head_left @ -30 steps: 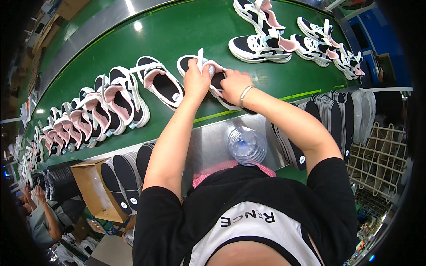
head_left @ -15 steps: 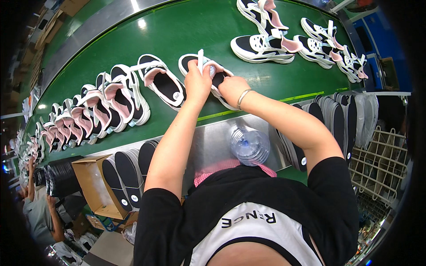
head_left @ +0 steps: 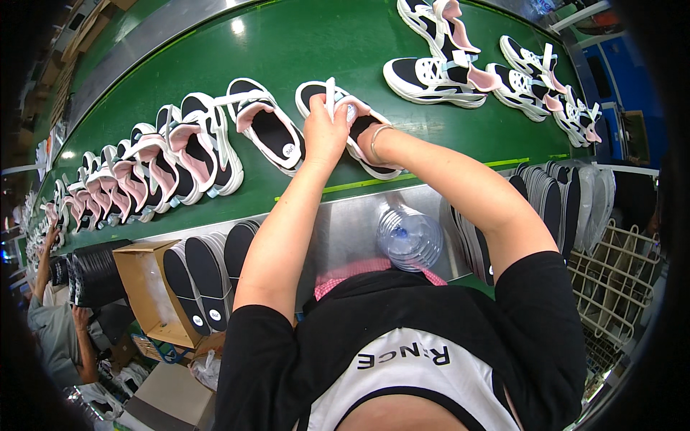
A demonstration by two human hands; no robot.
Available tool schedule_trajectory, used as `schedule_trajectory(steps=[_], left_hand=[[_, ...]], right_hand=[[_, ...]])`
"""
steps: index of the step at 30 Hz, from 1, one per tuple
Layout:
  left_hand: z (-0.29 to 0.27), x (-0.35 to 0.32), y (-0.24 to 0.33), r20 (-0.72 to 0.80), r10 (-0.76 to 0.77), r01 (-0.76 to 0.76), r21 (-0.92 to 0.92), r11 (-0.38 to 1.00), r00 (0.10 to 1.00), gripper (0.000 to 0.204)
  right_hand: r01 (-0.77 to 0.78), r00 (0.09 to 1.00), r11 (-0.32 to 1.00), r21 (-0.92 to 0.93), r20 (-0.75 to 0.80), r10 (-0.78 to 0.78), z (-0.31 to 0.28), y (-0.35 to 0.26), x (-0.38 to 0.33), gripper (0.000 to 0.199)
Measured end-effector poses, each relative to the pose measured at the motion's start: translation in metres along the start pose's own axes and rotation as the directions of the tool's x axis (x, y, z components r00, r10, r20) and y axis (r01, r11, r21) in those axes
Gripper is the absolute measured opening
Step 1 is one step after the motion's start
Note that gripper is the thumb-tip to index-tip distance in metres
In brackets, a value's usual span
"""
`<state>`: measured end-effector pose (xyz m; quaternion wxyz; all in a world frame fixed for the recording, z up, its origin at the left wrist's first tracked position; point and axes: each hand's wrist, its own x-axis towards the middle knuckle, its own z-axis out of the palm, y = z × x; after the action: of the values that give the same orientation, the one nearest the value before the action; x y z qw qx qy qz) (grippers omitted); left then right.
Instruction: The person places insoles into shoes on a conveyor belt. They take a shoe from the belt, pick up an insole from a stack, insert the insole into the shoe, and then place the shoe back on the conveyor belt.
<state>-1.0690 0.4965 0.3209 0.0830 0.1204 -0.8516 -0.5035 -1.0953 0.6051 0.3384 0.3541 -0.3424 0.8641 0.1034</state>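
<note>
A black and white sneaker (head_left: 310,91) with a pink lining lies on the green bench in front of me, its toe pointing away. My left hand (head_left: 327,136) is closed on its tongue and white pull strap. Inside the shoe's opening is my right hand (head_left: 370,142), wearing a bracelet; the shoe hides its fingers. Just left of it lies a matching sneaker (head_left: 272,133), with a black insole and a round white label showing at the heel. Something small and clear shows beside my left fingers, too covered to name.
A row of sneakers (head_left: 190,147) runs along the left of the green bench (head_left: 323,43). Several more (head_left: 438,80) stand at the far right. Stacks of insoles (head_left: 208,276), a cardboard box (head_left: 154,287) and a clear plastic container (head_left: 410,241) sit nearer me. A co-worker's arm (head_left: 85,345) shows at far left.
My right hand has gone deeper into the sneaker, toward its heel. My left hand keeps its grip on the tongue. The view has shifted slightly.
</note>
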Motion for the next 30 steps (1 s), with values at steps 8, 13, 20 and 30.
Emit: schedule_trajectory(steps=[8, 13, 20, 30], left_hand=[[0.000, 0.000, 0.010, 0.003, 0.010, -0.010, 0.058, 0.998, 1.000, 0.032], [-0.001, -0.003, 0.010, -0.008, -0.012, 0.012, 0.065, 0.998, 1.000, 0.033], [0.007, -0.001, 0.009, -0.026, 0.078, -0.074, 0.126, 0.989, 0.997, 0.031], [-0.028, 0.017, 0.024, 0.051, 0.187, -0.193, 0.227, 0.954, 0.981, 0.018]], right_hand=[[-0.058, 0.998, 0.998, -0.013, -0.039, 0.057, 0.009, 0.003, 0.003, 0.025], [-0.034, 0.999, 0.989, 0.141, 0.019, 0.031, 0.002, 0.004, -0.021, 0.023], [0.077, 0.977, 0.997, 0.026, 0.195, -0.080, 0.011, 0.007, -0.036, 0.032], [0.582, 0.553, 0.766, 0.272, -0.824, -0.127, 0.014, 0.052, -0.069, 0.021]])
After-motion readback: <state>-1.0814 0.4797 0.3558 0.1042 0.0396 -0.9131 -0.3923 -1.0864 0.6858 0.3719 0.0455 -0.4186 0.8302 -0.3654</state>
